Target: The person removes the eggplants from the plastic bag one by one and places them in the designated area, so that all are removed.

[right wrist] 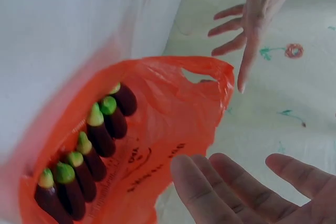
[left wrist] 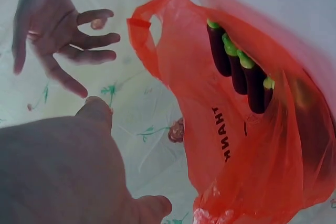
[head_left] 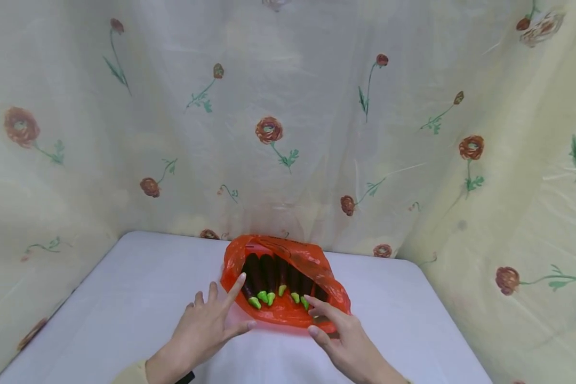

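Observation:
A red plastic bag [head_left: 288, 316] lies on its side on the table, its mouth facing me. Inside it, several dark purple eggplants [head_left: 269, 269] lie side by side with their green stem ends toward the opening. My left hand [head_left: 202, 324] is at the bag's left edge, fingers spread, its index fingertip overlapping the opening in the head view. At the right edge is my right hand [head_left: 348, 341], with slightly bent fingers over the rim and nothing in its grasp. Both wrist views show the bag's loop handle [left wrist: 142, 40] and dark printing on the plastic.
The white table [head_left: 158, 282] extends to both sides of the bag. A pale floral curtain [head_left: 317, 176] hangs close behind the table and along both sides. A dark band [head_left: 186, 377] shows at my left wrist.

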Tool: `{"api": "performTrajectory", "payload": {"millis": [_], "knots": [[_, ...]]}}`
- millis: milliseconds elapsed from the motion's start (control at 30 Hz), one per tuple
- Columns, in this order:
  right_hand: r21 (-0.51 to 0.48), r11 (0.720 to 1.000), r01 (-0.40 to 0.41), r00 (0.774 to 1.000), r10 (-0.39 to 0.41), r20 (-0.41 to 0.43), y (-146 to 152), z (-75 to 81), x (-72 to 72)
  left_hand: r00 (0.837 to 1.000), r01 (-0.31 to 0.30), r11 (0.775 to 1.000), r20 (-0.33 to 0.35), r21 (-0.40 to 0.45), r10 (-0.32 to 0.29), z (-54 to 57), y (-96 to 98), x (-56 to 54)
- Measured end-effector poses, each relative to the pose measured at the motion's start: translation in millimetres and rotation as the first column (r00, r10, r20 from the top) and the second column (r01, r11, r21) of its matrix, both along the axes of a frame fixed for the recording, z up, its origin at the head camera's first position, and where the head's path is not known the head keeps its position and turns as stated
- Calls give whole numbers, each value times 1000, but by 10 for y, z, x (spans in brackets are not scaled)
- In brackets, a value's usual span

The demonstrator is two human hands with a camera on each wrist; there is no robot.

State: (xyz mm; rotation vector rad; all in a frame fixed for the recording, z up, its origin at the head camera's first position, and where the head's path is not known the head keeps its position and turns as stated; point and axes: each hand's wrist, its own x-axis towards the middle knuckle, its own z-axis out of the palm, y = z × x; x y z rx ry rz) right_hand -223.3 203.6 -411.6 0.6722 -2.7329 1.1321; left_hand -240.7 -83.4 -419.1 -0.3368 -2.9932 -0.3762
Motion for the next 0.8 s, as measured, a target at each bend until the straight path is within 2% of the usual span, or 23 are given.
{"api": "performTrajectory", "payload": {"millis": [167,333,433,533,667,733,800], "knots": [[3,1000,-7,997,7,70,-33,-57,3,1000,12,1000,-4,2,-12,-70,76,-74],[25,999,-25,994,22,103,-77,-112,-5,998,-57,998,4,13,57,-162,156,-285],[35,999,-12,993,8,116,-85,-146,-30,996,-91,994,-19,62,92,-203,191,-418],[31,1000,1,991,-5,130,-78,-184,-70,991,-99,988,-77,115,108,-234,212,-528],[2,1000,3,989,-4,151,-60,-234,-116,980,-65,979,-174,195,100,-287,220,-660],[-6,1000,8,985,-7,175,-60,-249,-138,973,-27,965,-216,261,86,-317,215,-731],[3,1000,14,977,-15,213,-67,-256,-163,966,17,942,-247,335,70,-346,204,-807]]}}
